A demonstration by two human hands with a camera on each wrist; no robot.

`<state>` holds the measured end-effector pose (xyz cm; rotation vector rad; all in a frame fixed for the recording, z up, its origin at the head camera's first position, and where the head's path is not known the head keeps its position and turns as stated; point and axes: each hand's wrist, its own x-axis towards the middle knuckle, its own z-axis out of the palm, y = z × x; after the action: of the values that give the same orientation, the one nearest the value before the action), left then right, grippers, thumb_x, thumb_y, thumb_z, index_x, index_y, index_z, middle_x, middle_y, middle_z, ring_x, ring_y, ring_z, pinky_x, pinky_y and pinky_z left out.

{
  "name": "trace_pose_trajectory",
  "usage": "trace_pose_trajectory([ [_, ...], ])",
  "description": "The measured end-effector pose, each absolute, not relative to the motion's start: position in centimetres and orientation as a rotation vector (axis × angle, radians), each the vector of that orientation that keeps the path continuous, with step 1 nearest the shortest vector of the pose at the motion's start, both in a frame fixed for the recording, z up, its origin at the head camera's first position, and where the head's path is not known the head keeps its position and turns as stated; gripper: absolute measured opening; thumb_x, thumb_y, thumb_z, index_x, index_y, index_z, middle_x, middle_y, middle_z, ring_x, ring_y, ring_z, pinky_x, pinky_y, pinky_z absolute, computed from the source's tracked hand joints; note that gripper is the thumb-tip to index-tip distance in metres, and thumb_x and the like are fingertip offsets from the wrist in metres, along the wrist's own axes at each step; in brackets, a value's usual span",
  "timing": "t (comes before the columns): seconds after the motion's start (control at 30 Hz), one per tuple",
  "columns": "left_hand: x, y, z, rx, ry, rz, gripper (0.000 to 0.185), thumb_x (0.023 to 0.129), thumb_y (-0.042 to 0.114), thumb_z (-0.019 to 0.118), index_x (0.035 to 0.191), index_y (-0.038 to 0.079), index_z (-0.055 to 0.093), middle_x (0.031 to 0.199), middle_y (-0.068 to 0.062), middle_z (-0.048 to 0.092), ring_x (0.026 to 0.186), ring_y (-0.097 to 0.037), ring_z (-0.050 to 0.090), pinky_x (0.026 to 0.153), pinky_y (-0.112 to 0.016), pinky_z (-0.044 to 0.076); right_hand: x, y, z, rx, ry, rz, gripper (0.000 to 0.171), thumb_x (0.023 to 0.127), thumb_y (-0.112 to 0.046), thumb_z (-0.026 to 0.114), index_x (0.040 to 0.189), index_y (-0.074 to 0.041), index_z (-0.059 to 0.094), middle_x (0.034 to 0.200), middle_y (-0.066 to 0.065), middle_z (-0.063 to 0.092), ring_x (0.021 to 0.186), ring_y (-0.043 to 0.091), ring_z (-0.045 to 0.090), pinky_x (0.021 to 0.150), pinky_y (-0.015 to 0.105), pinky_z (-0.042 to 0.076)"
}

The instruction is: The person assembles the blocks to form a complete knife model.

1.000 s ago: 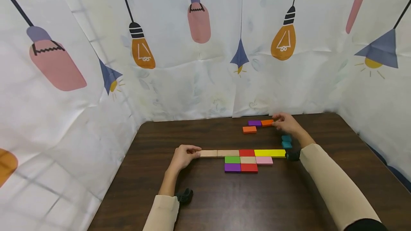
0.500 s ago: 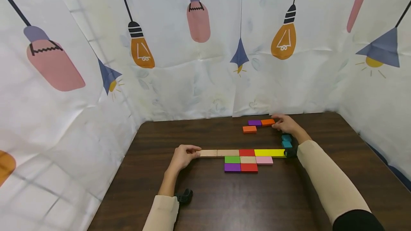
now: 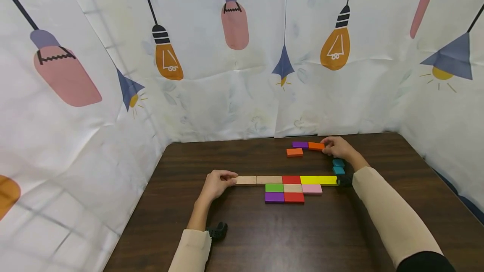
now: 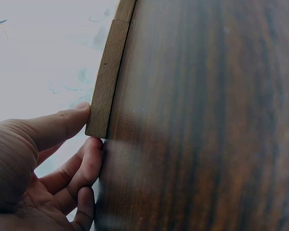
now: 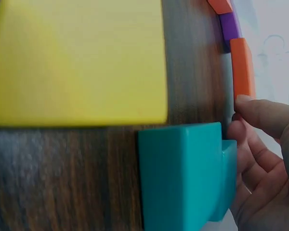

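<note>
In the head view my left hand [image 3: 215, 184] is at the left end of a plain wooden block [image 3: 245, 180]. The left wrist view shows its thumb against one side of that block [image 4: 106, 86], with curled fingertips at the end. My right hand [image 3: 339, 147], at the back of the table, pinches the right end of an orange block [image 3: 316, 146] between thumb and fingers. That block's left end meets a purple block [image 3: 300, 144]. In the right wrist view the thumb lies on the orange block [image 5: 243, 67]; the other fingers are partly hidden behind teal blocks [image 5: 183, 173].
The wooden blocks form a row with a red block [image 3: 291, 179] and a yellow block [image 3: 318, 180]. Below it lie green [image 3: 274, 188], pink [image 3: 311, 189], purple [image 3: 274, 197] and red blocks [image 3: 294, 197]. Another orange block [image 3: 294, 153] lies alone. A printed curtain [image 3: 234, 95] borders the table.
The right hand has shifted very slightly at the orange block, which has moved a touch. The left hand stays at the wooden block's end, and the row looks the same.
</note>
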<state>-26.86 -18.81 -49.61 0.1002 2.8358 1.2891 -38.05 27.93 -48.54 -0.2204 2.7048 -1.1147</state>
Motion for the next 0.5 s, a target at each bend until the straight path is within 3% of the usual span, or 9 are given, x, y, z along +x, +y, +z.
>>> trace_pose_trajectory([
  [0.2,-26.8,-18.8,-49.6,0.106,2.822,1.309,0.014,0.083,0.022,0.075,0.097,0.024,0.078,0.080,0.002,0.067,0.069,-0.013,0.057,0.062,-0.028,0.046,-37.3,28.3,-47.7,-0.297,2.778,-1.063,0.038,0.095,-0.014,0.060,0.130,0.000,0.053,0.097,0.018,0.065,0.078,0.022,0.061,0.065,0.031,0.048],
  [0.5,-26.8,-18.8,-49.5,0.117,2.830,1.310,0.014,0.083,0.022,0.075,0.097,0.024,0.077,0.081,0.002,0.067,0.071,-0.013,0.058,0.063,-0.029,0.047,-34.6,28.1,-45.6,-0.430,2.904,-1.031,0.032,0.095,-0.021,0.062,0.123,-0.008,0.057,0.093,0.009,0.062,0.075,0.021,0.055,0.065,0.031,0.046],
])
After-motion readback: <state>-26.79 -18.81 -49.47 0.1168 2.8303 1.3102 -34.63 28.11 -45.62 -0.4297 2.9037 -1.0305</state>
